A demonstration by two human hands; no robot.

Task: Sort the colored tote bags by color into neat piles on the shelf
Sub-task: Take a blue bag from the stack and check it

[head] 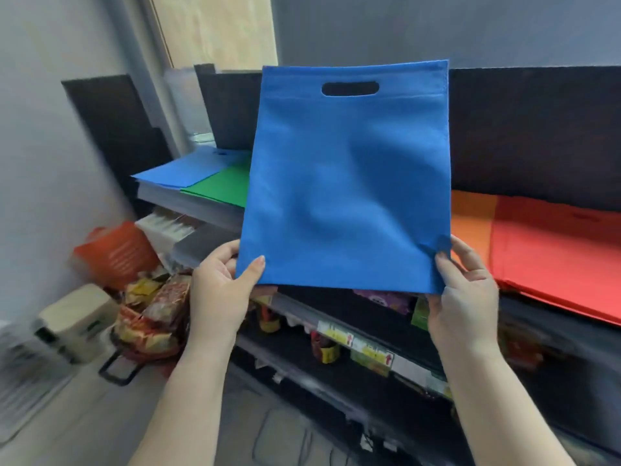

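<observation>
Holding blue tote bag (346, 176) upright above shelf (201, 203), handle slot on top. Left hand (220, 290) pinching lower left corner, thumb in front; right hand (465, 297) pinching lower right corner. Blue pile (181, 168), green pile (223, 185) at left; orange bag (470, 220), red pile (554, 243) at right.

Blue tote bag (346, 183) held up flat w/ handle slot at top. Left hand (218, 290) pinches its bottom left corner, right hand (463, 297) pinches bottom right corner. Beyond left grip: blue pile (181, 169) touching green pile (225, 186) on shelf (188, 203). Beyond right grip: orange bag (470, 223), red pile (557, 253) overlapping it. Below the grips: lower shelf w/ packaged goods (369, 351).
</observation>
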